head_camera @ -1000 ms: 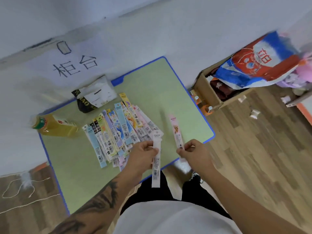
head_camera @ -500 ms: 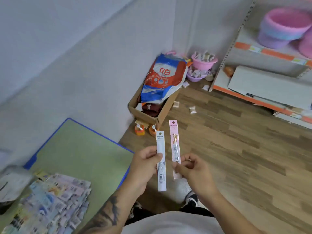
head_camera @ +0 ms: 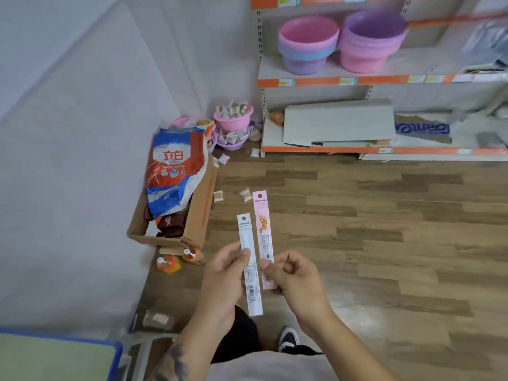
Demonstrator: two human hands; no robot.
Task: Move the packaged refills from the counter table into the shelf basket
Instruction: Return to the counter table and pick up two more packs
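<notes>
My left hand [head_camera: 224, 276] pinches a long white packaged refill [head_camera: 248, 259] held upright in front of me. Just to its right, my right hand [head_camera: 295, 279] pinches a pink packaged refill [head_camera: 264, 232] with an orange footprint picture, also upright. Both packets hang over the wooden floor, side by side. On the shelf [head_camera: 330, 81] ahead stand a pink basket [head_camera: 308, 44] and a purple-and-pink basket [head_camera: 369, 41]. Only a corner of the green counter table [head_camera: 55, 356] shows at the bottom left.
A cardboard box [head_camera: 196, 215] with a red, white and blue bag [head_camera: 173, 169] sits by the wall at left. Small pink bowls of sweets [head_camera: 233, 119] and loose wrappers lie near the shelf foot. Flat cardboard [head_camera: 338, 122] lies on the lowest shelf.
My view has swung from the green table and its pile of refills to the floor and the shelf with baskets. Both hands keep their refills, now held closer together.
</notes>
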